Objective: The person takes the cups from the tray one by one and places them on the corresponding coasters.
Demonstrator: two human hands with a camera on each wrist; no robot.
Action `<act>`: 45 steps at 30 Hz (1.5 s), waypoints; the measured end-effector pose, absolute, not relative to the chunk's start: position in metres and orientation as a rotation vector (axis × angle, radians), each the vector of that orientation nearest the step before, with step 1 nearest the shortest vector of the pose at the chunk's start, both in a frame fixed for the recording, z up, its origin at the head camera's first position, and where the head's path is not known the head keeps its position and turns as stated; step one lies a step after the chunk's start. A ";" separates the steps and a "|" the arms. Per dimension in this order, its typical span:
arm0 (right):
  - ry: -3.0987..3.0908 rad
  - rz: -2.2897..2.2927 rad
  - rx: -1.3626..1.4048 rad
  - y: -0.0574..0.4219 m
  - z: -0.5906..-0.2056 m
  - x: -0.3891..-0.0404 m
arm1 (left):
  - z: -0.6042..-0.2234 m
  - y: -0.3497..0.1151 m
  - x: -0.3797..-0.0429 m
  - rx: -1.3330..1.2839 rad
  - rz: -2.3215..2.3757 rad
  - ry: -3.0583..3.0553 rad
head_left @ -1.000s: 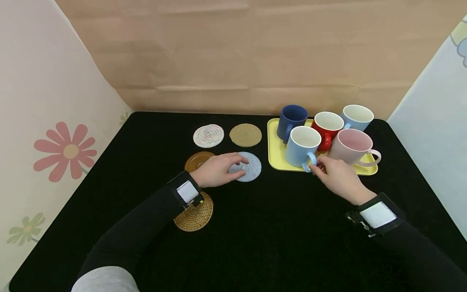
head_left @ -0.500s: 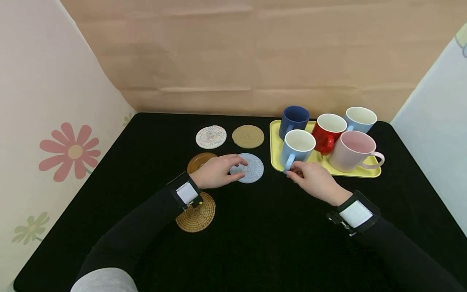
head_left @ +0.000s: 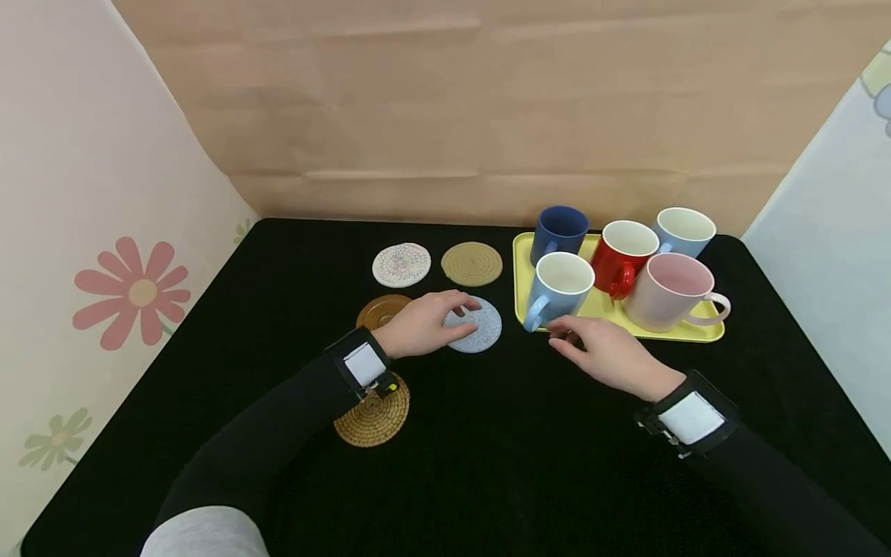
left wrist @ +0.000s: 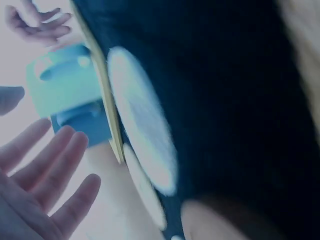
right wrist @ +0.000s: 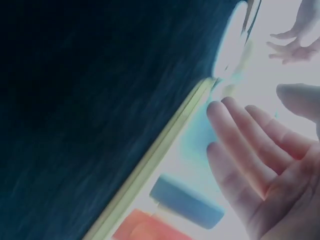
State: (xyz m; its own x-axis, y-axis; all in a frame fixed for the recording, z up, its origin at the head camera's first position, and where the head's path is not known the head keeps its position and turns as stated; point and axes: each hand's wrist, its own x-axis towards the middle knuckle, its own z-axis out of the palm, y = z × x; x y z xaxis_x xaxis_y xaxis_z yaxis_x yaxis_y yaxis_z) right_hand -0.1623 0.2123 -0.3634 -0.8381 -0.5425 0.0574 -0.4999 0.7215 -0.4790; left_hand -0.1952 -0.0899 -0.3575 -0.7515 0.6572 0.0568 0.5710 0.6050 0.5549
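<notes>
Fingers spread loosely, my left hand (head_left: 423, 326) hovers over a speckled pale blue coaster (head_left: 485, 331) and holds nothing. A light blue mug (head_left: 559, 300) stands upright at the front left of a yellow tray (head_left: 604, 309), its handle towards the front left. Just right of that handle is my right hand (head_left: 611, 354), apart from it, with fingers extended and nothing in them. In the right wrist view the fingers (right wrist: 240, 135) lie straight. Also on the tray are a dark blue mug (head_left: 559, 230), a red mug (head_left: 614, 264), a pink mug (head_left: 661, 300) and another light blue mug (head_left: 685, 232).
Left of the tray lie a white patterned coaster (head_left: 401, 265), a beige coaster (head_left: 472, 264), a brown coaster (head_left: 374, 311) partly behind my left hand, and a woven straw coaster (head_left: 376, 422) partly under my left wrist. Paper walls enclose the black table (head_left: 487, 480).
My right hand, earlier pinching the light blue mug's handle, has swung that handle from right to left and let go. The left hand has barely moved.
</notes>
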 end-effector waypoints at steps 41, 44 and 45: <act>2.921 -0.487 -0.895 0.269 -0.379 -0.194 | -0.381 0.022 -0.217 0.337 1.803 1.762; 2.907 -0.508 -0.905 0.268 -0.378 -0.197 | -0.379 0.024 -0.218 0.333 1.826 1.740; 2.905 -0.509 -0.912 0.268 -0.376 -0.198 | -0.378 0.024 -0.218 0.335 1.828 1.736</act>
